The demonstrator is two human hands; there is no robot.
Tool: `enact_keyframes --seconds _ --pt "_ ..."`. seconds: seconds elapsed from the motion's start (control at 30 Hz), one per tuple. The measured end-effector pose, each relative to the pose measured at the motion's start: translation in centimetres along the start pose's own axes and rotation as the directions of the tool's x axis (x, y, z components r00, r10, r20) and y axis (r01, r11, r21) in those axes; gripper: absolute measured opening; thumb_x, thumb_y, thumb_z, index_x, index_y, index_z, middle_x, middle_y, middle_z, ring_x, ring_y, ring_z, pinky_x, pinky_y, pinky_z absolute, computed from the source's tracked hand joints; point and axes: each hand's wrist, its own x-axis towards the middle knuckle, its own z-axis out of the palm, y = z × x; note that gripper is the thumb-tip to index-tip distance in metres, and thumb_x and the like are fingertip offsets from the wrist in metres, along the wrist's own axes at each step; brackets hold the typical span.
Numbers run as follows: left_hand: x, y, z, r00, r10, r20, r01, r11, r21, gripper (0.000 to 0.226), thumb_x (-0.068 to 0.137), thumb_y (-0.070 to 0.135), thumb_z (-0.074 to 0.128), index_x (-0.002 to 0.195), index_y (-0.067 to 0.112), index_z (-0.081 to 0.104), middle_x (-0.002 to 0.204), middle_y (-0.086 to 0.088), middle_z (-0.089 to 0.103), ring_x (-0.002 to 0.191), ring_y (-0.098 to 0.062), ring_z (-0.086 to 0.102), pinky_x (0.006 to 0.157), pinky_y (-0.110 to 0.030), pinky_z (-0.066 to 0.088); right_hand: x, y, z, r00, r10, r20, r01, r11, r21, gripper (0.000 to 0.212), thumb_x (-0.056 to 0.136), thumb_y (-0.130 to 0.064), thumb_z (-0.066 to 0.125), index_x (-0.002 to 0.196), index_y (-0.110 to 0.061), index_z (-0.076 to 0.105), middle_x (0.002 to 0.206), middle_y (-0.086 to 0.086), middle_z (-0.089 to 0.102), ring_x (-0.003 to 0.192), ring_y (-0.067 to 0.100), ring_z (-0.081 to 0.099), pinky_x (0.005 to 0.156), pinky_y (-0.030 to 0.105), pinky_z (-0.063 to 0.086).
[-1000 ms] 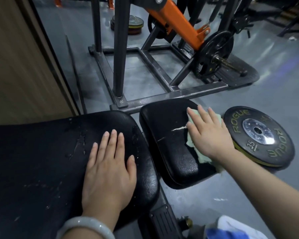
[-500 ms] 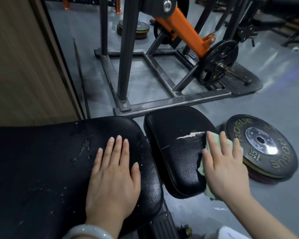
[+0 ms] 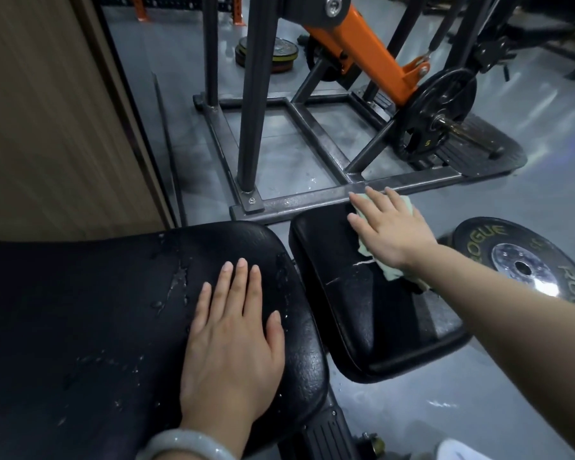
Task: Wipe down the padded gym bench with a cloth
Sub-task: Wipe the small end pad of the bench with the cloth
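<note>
grey gym floor behind, left hand (image 3: 229, 353) lies flat at six o'clock steadying the back pad (image 3: 80, 327), right hand (image 3: 390, 232) fingers straight presses the cloth (image 3: 390, 272) onto the seat pad (image 3: 356, 310) at two o'clock, scrubbing.

Two hands (image 3: 233, 353) (image 3: 390, 232), two bench pads (image 3: 80, 327) (image 3: 352, 320), one cloth (image 3: 392, 272).

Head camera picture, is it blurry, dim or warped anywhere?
Head view: dim overall; the wooden wall panel at left is smeared by motion blur; wide-angle bending curves the grey steel frame; glare glints off the chrome hub of the black weight plate; both hands are sharp.
</note>
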Motion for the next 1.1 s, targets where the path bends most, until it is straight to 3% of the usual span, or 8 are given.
enact_keyframes --seconds 0.13,0.27,0.37,0.5,0.6,0.7,0.9,1.1 --pt "0.1 0.0 0.0 1.0 0.004 -0.005 -0.004 1.0 0.0 0.059 0.091 0.039 0.032 0.136 0.004 0.048 0.145 -0.009 0.044 0.138 -0.023 0.036 0.107 -0.042 0.022 -0.4 0.0 -0.1 0.998 -0.066 0.019 0.066 0.997 -0.037 0.062 0.091 -0.061 0.009 0.151 -0.041 0.01 0.161 -0.009 0.004 0.147 0.015 -0.009 0.118 0.048 0.003" --pt "0.2 0.1 -0.2 1.0 -0.004 -0.001 0.004 1.0 -0.007 0.059 0.09 0.038 0.032 0.135 0.004 0.05 0.144 -0.009 0.045 0.137 -0.023 0.037 0.107 -0.042 0.022 -5.1 -0.1 0.9 0.964 -0.267 -0.015 0.263 0.957 -0.124 0.084 0.08 -0.073 -0.014 0.152 -0.036 0.008 0.161 -0.008 0.006 0.147 0.018 -0.008 0.118 0.049 0.006" --pt "0.2 0.1 -0.2 1.0 -0.013 0.003 0.013 1.0 -0.022 0.06 0.09 0.039 0.032 0.136 0.004 0.05 0.145 -0.008 0.045 0.138 -0.022 0.036 0.108 -0.041 0.022 -9.8 -0.1 1.7 0.902 -0.428 -0.061 0.415 0.897 -0.156 0.064 0.098 -0.059 0.005 0.152 -0.029 0.022 0.158 -0.001 0.023 0.147 0.025 0.01 0.114 0.049 0.016" --pt "0.2 0.1 -0.1 1.0 -0.008 -0.003 0.008 0.999 -0.034 0.06 0.089 0.038 0.033 0.135 0.003 0.05 0.144 -0.009 0.046 0.137 -0.022 0.037 0.108 -0.041 0.021 -11.9 0.0 2.1 0.867 -0.497 -0.037 0.483 0.856 -0.184 0.055 0.102 -0.051 0.012 0.151 -0.028 0.025 0.157 0.001 0.026 0.147 0.028 0.014 0.111 0.048 0.015" --pt "0.3 0.1 -0.1 1.0 -0.013 -0.001 0.013 0.999 -0.032 0.06 0.089 0.038 0.033 0.135 0.004 0.05 0.144 -0.009 0.046 0.137 -0.023 0.038 0.108 -0.041 0.021 -9.9 -0.9 1.6 0.874 -0.486 0.005 0.482 0.865 -0.138 0.059 0.098 -0.057 0.001 0.15 -0.036 0.018 0.159 -0.005 0.017 0.148 0.021 0.002 0.116 0.046 0.01" --pt "0.2 0.1 0.0 1.0 -0.01 -0.003 0.01 0.999 -0.031 0.06 0.089 0.038 0.033 0.135 0.004 0.05 0.144 -0.009 0.046 0.138 -0.022 0.037 0.108 -0.042 0.021 -6.5 -2.7 1.5 0.912 -0.409 0.004 0.408 0.909 -0.082 0.074 0.082 -0.069 -0.018 0.149 -0.046 0.004 0.16 -0.014 -0.001 0.146 0.013 -0.015 0.119 0.046 0.001" --pt "0.2 0.1 -0.1 1.0 -0.004 0.008 0.005 0.999 -0.033 0.06 0.09 0.038 0.032 0.136 0.004 0.049 0.145 -0.009 0.045 0.138 -0.022 0.036 0.108 -0.042 0.022 -0.9 -6.5 1.0 0.966 -0.256 0.019 0.257 0.965 -0.06 0.05 0.099 -0.052 0.011 0.149 -0.046 0.012 0.161 -0.012 -0.002 0.146 0.014 -0.015 0.118 0.046 -0.007" --pt "0.2 0.0 -0.1 1.0 -0.003 0.01 0.003 0.999 -0.052 0.061 0.089 0.038 0.032 0.136 0.002 0.049 0.145 -0.01 0.045 0.138 -0.023 0.036 0.108 -0.043 0.023 -2.6 -6.3 1.4 0.978 -0.209 -0.011 0.208 0.977 -0.043 0.056 0.095 -0.057 0.004 0.149 -0.046 0.009 0.161 -0.012 -0.005 0.146 0.014 -0.016 0.118 0.046 -0.005"
